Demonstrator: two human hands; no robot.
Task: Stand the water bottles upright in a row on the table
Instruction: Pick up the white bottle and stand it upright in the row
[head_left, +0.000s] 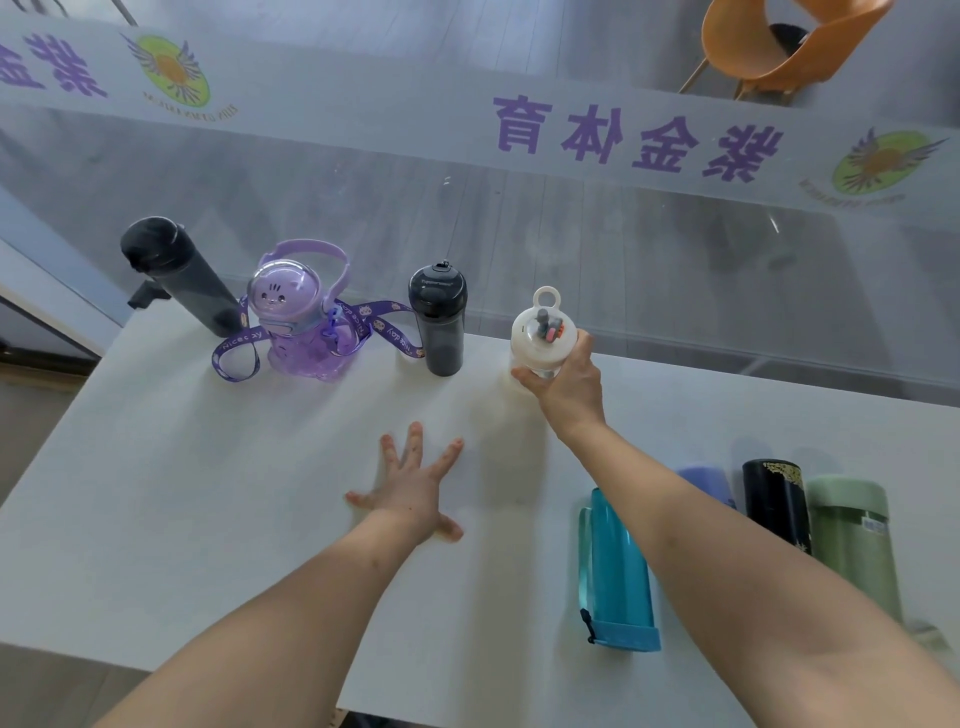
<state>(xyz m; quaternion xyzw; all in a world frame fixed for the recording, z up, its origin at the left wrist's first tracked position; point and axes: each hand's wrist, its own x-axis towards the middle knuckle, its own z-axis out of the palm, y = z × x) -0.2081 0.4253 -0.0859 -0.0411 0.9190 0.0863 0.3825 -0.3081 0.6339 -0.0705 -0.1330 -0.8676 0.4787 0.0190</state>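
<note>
Three bottles stand upright along the far edge of the white table (208, 493): a tall dark grey bottle (176, 275), a purple cartoon bottle (301, 322) with a strap, and a short dark grey bottle (440, 322). To their right my right hand (566, 384) is shut on a white-lidded clear bottle (543, 332), held upright at the end of that row. My left hand (415, 488) rests flat on the table, fingers spread, holding nothing. At the near right lie a teal bottle (618, 571), a lavender bottle (706, 480) partly hidden by my arm, a black bottle (776, 501) and a pale green bottle (852, 540).
A glass wall (519, 218) with a frosted band and purple lettering rises right behind the table's far edge. An orange chair (779, 47) stands beyond the glass. The table's left edge drops to the floor.
</note>
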